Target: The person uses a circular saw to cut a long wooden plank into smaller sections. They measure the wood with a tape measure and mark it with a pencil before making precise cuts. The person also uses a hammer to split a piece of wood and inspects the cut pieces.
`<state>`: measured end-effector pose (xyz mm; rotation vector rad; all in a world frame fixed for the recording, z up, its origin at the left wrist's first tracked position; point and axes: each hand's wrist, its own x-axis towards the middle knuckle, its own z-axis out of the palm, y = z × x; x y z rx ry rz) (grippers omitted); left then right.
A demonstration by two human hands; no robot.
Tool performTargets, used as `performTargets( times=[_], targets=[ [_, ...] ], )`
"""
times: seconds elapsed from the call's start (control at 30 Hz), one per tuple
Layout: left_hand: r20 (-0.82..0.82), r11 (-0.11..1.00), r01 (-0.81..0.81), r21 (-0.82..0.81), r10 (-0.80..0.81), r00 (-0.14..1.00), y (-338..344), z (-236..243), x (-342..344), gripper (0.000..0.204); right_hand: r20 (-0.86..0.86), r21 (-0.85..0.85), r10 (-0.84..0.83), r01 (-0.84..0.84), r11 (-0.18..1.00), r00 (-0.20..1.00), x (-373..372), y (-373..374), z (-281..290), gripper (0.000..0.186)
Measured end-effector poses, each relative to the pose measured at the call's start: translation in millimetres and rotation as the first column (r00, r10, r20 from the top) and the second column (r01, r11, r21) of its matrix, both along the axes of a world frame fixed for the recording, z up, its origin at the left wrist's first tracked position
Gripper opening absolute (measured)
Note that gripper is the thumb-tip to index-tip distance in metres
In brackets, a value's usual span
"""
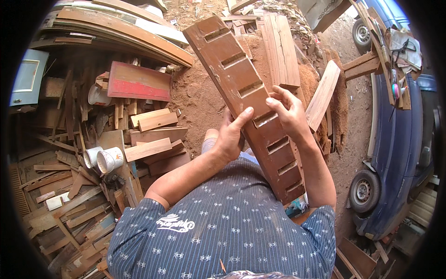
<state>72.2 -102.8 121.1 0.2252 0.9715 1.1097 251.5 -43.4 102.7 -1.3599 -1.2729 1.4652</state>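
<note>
A long brown wooden board (238, 74) with a row of several rectangular slots cut in its face is held up at a slant before my body. My left hand (231, 135) grips its left edge, thumb lying on the face and fingers hidden behind. On the opposite edge my right hand (289, 110) is closed on the board, with a fingertip or thumb just above a middle slot. The lower end of the board rests close to my shirt.
Cut wood blocks (158, 120), white buckets (110, 159) and a red-painted panel (139, 81) lie to the left. Long planks (116, 28) are stacked at the far left. Beyond the board stand a thick timber (282, 51) and sawdust (309, 83). A blue vehicle (395, 153) is on the right.
</note>
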Motion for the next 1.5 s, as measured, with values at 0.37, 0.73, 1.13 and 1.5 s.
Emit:
performTargets(
  times=[0.37,0.73,1.13,1.5],
  targets=[
    [-0.035,0.994,0.086,0.064,-0.083,0.996,-10,5,-13,0.064,-0.007,-0.010,0.043,-0.043,0.999,0.999,-37,25,18,0.035],
    [-0.014,0.990,0.142,0.019,-0.142,0.990,-15,-9,-15,0.066,-0.002,-0.015,-0.020,0.020,1.000,1.000,-34,17,-12,0.035],
    [0.110,0.990,0.124,-0.063,-0.116,0.987,1,-16,-11,0.079,-0.128,-0.228,0.331,-0.352,0.908,0.935,29,-39,-18,0.079],
    [-0.388,0.939,0.217,-0.268,-0.311,0.867,54,-193,-76,0.088,0.613,0.083,-0.078,0.034,0.996,0.786,4,-45,-165,0.055]
  ],
)
